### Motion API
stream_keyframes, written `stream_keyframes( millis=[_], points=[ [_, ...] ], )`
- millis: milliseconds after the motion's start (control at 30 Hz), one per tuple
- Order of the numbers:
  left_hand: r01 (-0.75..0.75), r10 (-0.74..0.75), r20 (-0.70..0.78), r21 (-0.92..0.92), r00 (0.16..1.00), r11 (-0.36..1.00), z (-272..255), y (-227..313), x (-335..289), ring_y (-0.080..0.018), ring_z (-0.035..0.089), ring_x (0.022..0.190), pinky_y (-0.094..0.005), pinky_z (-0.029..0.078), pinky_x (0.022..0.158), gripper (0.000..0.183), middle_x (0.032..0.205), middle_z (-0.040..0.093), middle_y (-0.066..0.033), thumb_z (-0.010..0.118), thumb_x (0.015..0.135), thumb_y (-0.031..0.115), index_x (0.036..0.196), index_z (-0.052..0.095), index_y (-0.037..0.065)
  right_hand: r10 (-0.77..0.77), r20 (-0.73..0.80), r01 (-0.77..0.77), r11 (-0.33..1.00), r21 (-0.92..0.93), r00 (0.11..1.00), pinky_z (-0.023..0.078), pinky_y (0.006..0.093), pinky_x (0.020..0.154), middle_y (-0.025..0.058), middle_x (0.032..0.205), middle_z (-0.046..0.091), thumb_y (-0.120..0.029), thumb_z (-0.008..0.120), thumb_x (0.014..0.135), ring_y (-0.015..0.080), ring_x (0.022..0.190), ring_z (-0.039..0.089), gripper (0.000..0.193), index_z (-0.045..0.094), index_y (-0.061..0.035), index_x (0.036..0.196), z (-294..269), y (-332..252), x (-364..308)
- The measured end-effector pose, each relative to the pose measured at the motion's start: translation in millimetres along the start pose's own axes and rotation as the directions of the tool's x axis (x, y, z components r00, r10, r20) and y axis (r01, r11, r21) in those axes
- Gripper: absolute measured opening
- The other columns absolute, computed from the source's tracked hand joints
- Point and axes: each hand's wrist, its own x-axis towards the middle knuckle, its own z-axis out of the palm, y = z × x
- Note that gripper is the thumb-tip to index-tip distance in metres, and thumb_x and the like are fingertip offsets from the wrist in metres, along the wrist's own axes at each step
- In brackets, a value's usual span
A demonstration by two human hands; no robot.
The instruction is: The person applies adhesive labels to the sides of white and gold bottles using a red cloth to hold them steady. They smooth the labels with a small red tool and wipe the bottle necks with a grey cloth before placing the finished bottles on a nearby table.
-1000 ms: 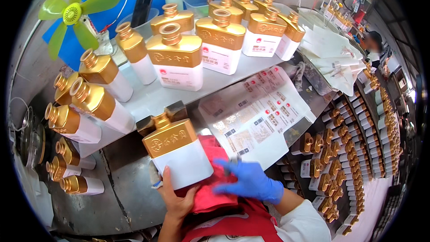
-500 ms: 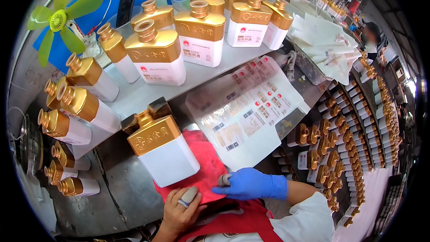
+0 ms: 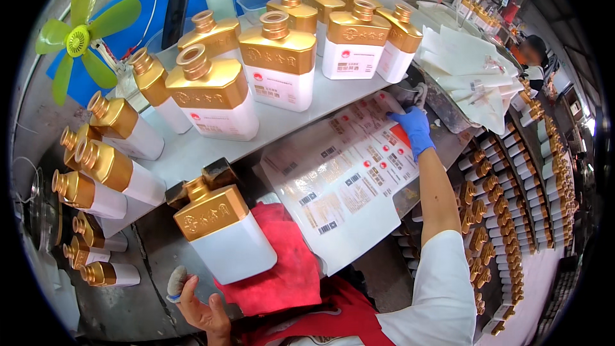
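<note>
My right hand (image 3: pixel 415 129), in a blue glove, reaches to the far right edge of a printed label sheet (image 3: pixel 339 230). Its fingers bend over a flat orange piece (image 3: pixel 400 134); the glove partly covers the grip. Nothing is in my bare left hand (image 3: pixel 208 311), held low with fingers apart and a grey cover on one fingertip. Beyond it a white bottle with a gold shoulder (image 3: pixel 234 243) lies tilted, its neck against a dark block (image 3: pixel 220 172). Its upper face bears no label. Beneath the bottle is a red cloth (image 3: pixel 282 272).
Labelled gold-and-white bottles (image 3: pixel 214 106) stand along a raised grey shelf (image 3: pixel 269 134). Several more bottles (image 3: pixel 106 274) lie at the left, near a green fan (image 3: pixel 78 41). Loose translucent sheets (image 3: pixel 471 77) are piled at the right. Rows of bottles (image 3: pixel 512 218) fill the right side.
My right hand has moved from the red cloth to the sheet's far right edge, where the orange piece now shows. My left hand has left the cloth and moved left, its fingers opening.
</note>
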Motion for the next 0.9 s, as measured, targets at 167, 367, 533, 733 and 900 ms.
stream_keyframes(
  millis=[167,367,533,733,900],
  points=[
    [0.002,-0.005,0.047,0.071,0.999,0.997,1.0,-7.7,2.2,-0.0309,0.045,0.117,-0.0391,0.036,0.099,0.043,0.130,0.044,-0.0214,0.065,0.081,0.018,0.117,0.053,-0.002,-0.077,-0.149,0.066,0.995,-0.078,0.986,0.049,0.0408,0.075,0.0200,0.080,0.066,-0.051,0.075,0.063,0.0330,0.080,0.065,0.053,0.068,-0.0023,0.083,25.4,10.8,21.2],
    [-0.038,0.029,0.085,0.113,0.996,0.993,6.4,-7.6,8.9,-0.0315,0.046,0.114,-0.0393,0.037,0.098,0.042,0.130,0.044,-0.0222,0.064,0.079,0.013,0.117,0.053,-0.002,-0.122,-0.210,0.150,0.981,0.124,0.970,0.050,0.0374,0.074,0.0167,0.083,0.067,-0.038,0.070,0.072,0.0298,0.078,0.066,0.033,0.072,-0.0080,0.087,29.9,40.1,36.7],
    [-0.062,0.055,0.071,0.102,0.996,0.993,1.7,-7.1,12.7,-0.0313,0.049,0.109,-0.0387,0.039,0.095,0.040,0.128,0.046,-0.0232,0.066,0.077,0.012,0.113,0.056,-0.002,-0.047,-0.324,0.162,0.927,0.337,0.945,0.051,0.0361,0.075,0.0132,0.088,0.069,-0.034,0.069,0.074,0.0274,0.083,0.067,0.030,0.072,-0.0096,0.090,8.6,54.6,23.5],
    [0.090,-0.089,0.043,-0.013,0.995,0.996,-2.0,-14.3,17.5,-0.0281,0.051,0.108,-0.0355,0.042,0.091,0.047,0.128,0.048,-0.0194,0.073,0.070,0.005,0.114,0.057,0.001,-0.382,-0.224,0.339,0.918,-0.207,0.896,0.050,0.0364,0.069,0.0131,0.081,0.066,-0.025,0.062,0.081,0.0294,0.074,0.065,0.020,0.067,-0.0065,0.087,-59.0,-33.6,-114.3],
    [0.275,-0.248,0.120,-0.487,0.961,0.829,9.1,-17.3,21.9,-0.0229,0.042,0.121,-0.0363,0.038,0.098,0.061,0.136,0.038,-0.0136,0.065,0.082,0.019,0.133,0.038,-0.001,-0.592,0.199,0.565,0.806,0.177,0.781,0.048,0.0306,0.062,0.0073,0.074,0.065,-0.012,0.069,0.075,0.0191,0.063,0.062,0.010,0.068,-0.0051,0.082,-85.2,-126.1,-283.7]
  ],
)
